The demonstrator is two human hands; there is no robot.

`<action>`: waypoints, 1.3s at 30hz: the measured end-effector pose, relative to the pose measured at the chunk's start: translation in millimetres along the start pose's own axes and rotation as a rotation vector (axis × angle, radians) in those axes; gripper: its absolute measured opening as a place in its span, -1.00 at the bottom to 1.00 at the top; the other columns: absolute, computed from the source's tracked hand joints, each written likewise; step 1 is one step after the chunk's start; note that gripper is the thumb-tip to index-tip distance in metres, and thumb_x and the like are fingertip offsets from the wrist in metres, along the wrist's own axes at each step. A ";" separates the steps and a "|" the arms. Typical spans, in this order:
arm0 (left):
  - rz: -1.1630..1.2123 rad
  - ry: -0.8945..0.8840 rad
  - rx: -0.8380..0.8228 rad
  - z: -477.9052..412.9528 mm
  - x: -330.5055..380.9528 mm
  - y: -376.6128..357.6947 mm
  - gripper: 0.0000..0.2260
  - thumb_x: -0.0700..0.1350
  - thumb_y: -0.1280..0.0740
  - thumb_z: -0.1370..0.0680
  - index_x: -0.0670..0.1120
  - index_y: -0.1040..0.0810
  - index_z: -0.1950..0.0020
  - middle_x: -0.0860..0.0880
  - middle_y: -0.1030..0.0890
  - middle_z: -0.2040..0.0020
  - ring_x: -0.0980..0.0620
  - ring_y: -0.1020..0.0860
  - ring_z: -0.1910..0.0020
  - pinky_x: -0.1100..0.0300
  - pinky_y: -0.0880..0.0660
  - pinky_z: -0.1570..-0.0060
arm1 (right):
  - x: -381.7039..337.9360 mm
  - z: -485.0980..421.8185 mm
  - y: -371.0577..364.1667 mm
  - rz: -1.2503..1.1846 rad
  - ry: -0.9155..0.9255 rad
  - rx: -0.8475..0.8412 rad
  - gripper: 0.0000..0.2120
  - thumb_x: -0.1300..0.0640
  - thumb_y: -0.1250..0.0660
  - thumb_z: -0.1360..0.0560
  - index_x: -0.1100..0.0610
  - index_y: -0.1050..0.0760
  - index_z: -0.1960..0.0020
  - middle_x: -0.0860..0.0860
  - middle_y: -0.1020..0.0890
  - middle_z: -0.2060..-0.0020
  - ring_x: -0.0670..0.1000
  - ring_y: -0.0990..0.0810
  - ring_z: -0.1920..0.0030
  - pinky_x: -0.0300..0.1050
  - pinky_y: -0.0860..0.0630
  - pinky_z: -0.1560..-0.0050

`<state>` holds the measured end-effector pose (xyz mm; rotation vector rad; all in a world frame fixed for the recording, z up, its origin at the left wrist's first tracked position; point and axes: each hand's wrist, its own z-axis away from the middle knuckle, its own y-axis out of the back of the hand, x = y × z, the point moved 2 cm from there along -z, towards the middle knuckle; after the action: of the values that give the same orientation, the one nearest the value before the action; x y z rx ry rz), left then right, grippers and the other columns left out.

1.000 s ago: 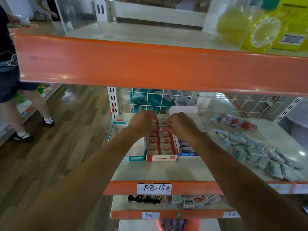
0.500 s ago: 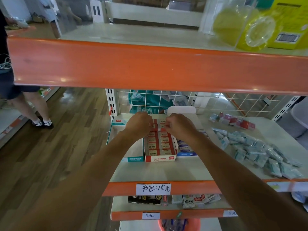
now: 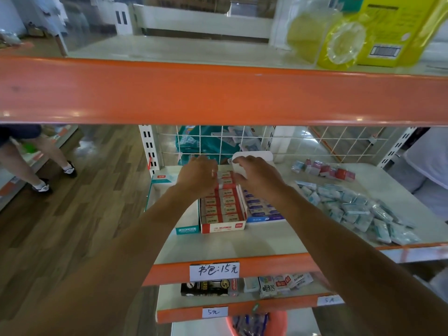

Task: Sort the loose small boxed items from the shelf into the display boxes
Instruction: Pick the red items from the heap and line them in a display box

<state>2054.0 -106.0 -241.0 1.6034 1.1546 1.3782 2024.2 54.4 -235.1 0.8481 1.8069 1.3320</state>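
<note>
Small red-and-white boxed items (image 3: 224, 207) fill the red cardboard display box (image 3: 223, 227) on the white shelf (image 3: 242, 241); left hand (image 3: 197, 177) and right hand (image 3: 260, 177) curl over its back row, grip impossible to tell.

readable text. a white handwritten label (image 3: 214, 271) on the orange shelf edge (image 3: 278, 263), below the left hand (image 3: 197, 177) and the right hand (image 3: 260, 177) and nearer the wearer, read "书包:15元". a smaller label (image 3: 214, 312), lower again, read "5元". a second small label (image 3: 329, 300), down to the right of the right hand, showed a "5" and a blurred stroke. the small boxes (image 3: 228, 209) just under the hands bore "2b". the red-and-white display box (image 3: 223, 227) holding them repeated "2b" on its front beside illegible print. between the two label rows, a black box (image 3: 206, 287) carried a circled "5" and a carton (image 3: 268, 287) "20". the barcode (image 3: 385, 50) on the yellow pack (image 3: 392, 25), above and right of the hands, had no legible digits.
</note>
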 end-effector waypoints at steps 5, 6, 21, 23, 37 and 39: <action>-0.013 -0.071 0.066 -11.0 42.1 -5.3 -0.77 -0.09 -0.32 -0.52 -0.05 -0.52 -0.17 -0.04 -0.52 -0.12 -0.06 -0.48 -0.14 0.00 -0.50 -0.10 | 43.7 21.4 12.2 0.120 -0.099 0.029 -0.59 -0.07 -0.22 -0.58 0.04 -0.35 -0.38 0.06 -0.53 -0.27 0.10 -0.49 -0.22 0.06 -0.45 -0.17; -0.018 -0.085 0.062 -13.0 53.1 -7.8 -0.76 -0.09 -0.32 -0.53 -0.06 -0.52 -0.18 -0.05 -0.51 -0.13 -0.07 -0.47 -0.16 -0.01 -0.48 -0.12 | 53.1 25.6 13.5 0.133 -0.121 0.024 -0.58 -0.08 -0.22 -0.58 0.03 -0.35 -0.39 0.05 -0.52 -0.28 0.10 -0.49 -0.23 0.07 -0.45 -0.18; -0.169 -0.263 -0.050 -55.5 225.8 -62.6 -0.70 -0.15 -0.24 -0.54 -0.09 -0.46 -0.27 -0.14 -0.47 -0.18 -0.14 -0.42 -0.18 -0.03 -0.43 -0.09 | 220.3 85.2 49.7 0.161 -0.341 0.007 -0.64 -0.12 -0.18 -0.56 -0.06 -0.42 -0.33 0.07 -0.55 -0.16 0.15 -0.50 -0.17 0.07 -0.44 -0.12; -0.176 -0.269 -0.076 -59.7 245.1 -72.7 -0.69 -0.18 -0.22 -0.54 -0.08 -0.46 -0.28 -0.13 -0.45 -0.19 -0.14 -0.40 -0.20 -0.02 -0.40 -0.09 | 241.1 93.3 49.7 0.152 -0.374 -0.018 -0.64 -0.13 -0.16 -0.57 -0.07 -0.42 -0.33 0.07 -0.53 -0.17 0.15 -0.48 -0.19 0.09 -0.45 -0.14; -0.147 -0.353 -0.158 -91.2 324.1 -142.5 -0.75 -0.15 -0.23 -0.54 -0.07 -0.55 -0.19 -0.08 -0.54 -0.05 -0.09 -0.46 -0.10 0.00 -0.42 -0.10 | 328.8 94.9 30.4 -0.036 -0.352 -0.207 -0.33 0.40 -0.22 -0.42 -0.10 -0.33 -0.44 -0.04 -0.42 -0.38 0.14 -0.48 -0.23 0.01 -0.49 -0.16; -0.147 -0.349 -0.197 -97.7 331.8 -150.3 -0.75 -0.08 -0.22 -0.56 -0.03 -0.54 -0.20 -0.07 -0.53 -0.05 -0.08 -0.43 -0.10 0.01 -0.40 -0.06 | 336.5 94.6 27.1 0.017 -0.331 -0.237 -0.29 0.40 -0.20 -0.44 -0.13 -0.25 -0.48 -0.08 -0.32 -0.45 0.15 -0.42 -0.29 0.04 -0.47 -0.19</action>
<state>1941.3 253.8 -248.9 1.5110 0.8809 1.0319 1931.9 389.0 -284.5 0.8943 1.3615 1.2989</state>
